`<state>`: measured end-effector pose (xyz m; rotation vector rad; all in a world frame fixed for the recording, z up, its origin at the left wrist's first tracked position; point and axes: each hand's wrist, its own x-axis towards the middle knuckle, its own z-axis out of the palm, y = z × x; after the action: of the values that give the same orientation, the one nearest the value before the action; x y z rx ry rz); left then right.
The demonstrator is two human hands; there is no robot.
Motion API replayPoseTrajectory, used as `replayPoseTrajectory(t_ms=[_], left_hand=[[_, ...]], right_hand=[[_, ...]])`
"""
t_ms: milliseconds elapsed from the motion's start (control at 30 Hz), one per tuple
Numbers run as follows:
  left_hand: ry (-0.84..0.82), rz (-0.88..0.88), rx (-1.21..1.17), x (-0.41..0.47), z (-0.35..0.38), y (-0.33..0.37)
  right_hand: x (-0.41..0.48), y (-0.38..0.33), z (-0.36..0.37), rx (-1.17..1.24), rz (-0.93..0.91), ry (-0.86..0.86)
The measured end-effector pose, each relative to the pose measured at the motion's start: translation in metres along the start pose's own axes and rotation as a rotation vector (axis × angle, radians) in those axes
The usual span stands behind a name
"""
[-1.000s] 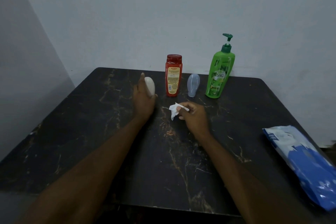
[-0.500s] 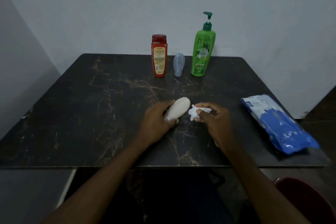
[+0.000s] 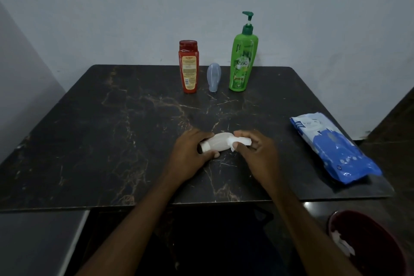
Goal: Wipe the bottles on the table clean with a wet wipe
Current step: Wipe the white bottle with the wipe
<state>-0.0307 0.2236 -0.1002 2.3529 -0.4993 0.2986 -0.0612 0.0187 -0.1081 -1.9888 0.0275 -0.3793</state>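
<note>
We hold the small white bottle on its side at the near middle of the desk. The grip of our left hand is clamped round its cap end, and the grip of our right hand is pinched on a bunched wet wipe against its rounded end. We judge that the smooth bottle, held at one end only, could slip free under wet rubbing and roll off the near edge, and that the bunched wipe may miss patches.

Curled, close: left hand, right hand.
</note>
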Motion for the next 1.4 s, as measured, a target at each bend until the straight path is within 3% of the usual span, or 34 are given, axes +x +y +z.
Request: replayPoseTrajectory(t_ms=[433, 533, 767, 1000, 1233, 1400], left_hand=[[0.027, -0.032, -0.028, -0.008, -0.009, -0.008], [0.023, -0.036, -0.069, -0.007, -0.011, -0.007], [0.003, 0.000, -0.084, -0.009, -0.011, -0.010], [-0.017, 0.011, -0.093, -0.009, -0.011, -0.010], [-0.029, 0.027, -0.097, -0.007, -0.009, -0.012], [-0.032, 0.027, -0.108, -0.008, -0.010, -0.013]], right_hand=[[-0.003, -0.001, 0.011, -0.316, -0.098, 0.057], [-0.007, -0.004, 0.015, -0.314, -0.067, 0.040], [-0.031, -0.024, 0.049, -0.274, -0.187, 0.019], [0.001, -0.003, 0.005, -0.374, 0.000, 0.079], [-0.031, -0.031, 0.047, -0.280, -0.158, 0.005], [-0.012, -0.013, 0.017, -0.310, -0.010, 0.063]])
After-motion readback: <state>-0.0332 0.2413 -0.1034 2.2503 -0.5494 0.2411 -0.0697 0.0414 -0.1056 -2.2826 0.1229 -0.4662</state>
